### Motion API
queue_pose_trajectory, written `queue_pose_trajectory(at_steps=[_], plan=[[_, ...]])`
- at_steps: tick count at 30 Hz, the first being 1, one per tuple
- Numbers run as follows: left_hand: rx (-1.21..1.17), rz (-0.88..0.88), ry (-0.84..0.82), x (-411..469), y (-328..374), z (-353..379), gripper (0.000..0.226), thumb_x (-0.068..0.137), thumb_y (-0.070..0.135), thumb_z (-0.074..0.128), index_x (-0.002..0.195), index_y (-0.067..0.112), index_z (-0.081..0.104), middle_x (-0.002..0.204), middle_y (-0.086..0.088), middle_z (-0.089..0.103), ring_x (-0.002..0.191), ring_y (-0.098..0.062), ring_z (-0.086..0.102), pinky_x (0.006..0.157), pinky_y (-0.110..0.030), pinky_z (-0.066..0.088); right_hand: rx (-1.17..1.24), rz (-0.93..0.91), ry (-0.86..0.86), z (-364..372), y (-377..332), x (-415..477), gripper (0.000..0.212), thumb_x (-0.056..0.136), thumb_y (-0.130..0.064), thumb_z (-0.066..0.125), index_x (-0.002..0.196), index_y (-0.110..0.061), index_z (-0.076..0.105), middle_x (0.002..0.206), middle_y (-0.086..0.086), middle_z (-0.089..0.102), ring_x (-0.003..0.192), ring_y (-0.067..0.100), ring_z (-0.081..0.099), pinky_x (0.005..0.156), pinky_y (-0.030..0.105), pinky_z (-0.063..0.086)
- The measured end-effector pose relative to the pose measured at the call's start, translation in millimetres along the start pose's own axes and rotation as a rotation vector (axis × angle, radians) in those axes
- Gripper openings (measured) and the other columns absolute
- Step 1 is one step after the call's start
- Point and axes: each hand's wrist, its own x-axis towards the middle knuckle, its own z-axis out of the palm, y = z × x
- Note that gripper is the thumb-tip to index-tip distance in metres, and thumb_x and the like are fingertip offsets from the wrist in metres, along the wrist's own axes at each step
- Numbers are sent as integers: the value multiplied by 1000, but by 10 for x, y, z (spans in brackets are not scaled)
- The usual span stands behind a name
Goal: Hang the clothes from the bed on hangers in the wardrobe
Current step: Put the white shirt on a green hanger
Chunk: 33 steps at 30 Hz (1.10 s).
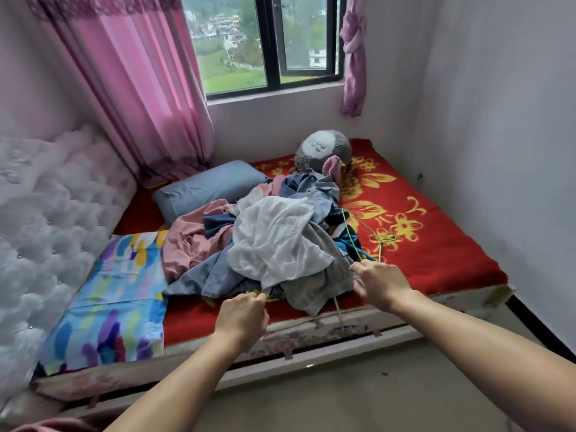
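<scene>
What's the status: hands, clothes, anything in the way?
Left hand pinches white garment at its near edge. Right hand holds green hanger. Clothes pile on bed, nothing on hanger yet. Wardrobe out of view; nothing blocking.

Head cam — wide-angle, fwd & down, close over bed (442,254) side.

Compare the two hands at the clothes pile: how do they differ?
The left hand pinches the lower edge of the white garment, while the right hand holds the green wire hanger. The left hand sits nearer the front edge of the bed; the right hand reaches farther in. Both are bare, stretched forward and closed on something.
</scene>
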Motion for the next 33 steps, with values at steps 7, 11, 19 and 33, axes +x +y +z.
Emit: queue_pose_trajectory(at_steps=[7,11,19,33], plan=[[-42,-47,-74,1030,-391,430,20,91,31,44,98,19,58,97,1,64,93,-21,62,71,-33,45,-14,-40,-98,467,209,1181,27,92,-34,45,114,-20,55,110,0,61,100,24,62,71,33,45],[-72,-26,-146,1714,-608,879,18,91,29,44,96,17,57,96,-1,64,92,-24,62,67,-34,42,-19,-46,-180,936,280,1817,30,91,-33,46,116,-19,55,110,0,60,101,24,61,69,33,44],[-162,-3,-342,2836,-772,1750,12,88,27,46,79,20,45,87,-2,62,84,-27,62,59,-33,32,51,76,-400,1882,553,2975,31,93,-31,45,120,-17,51,117,5,58,106,28,59,73,36,42],[-177,-147,-492,3684,-576,2833,62,80,47,63,131,20,39,119,-5,46,106,-26,48,77,-36,49,1001,610,-433,2847,742,4156,26,89,-18,52,66,-6,54,65,5,57,65,20,53,62,37,44]])
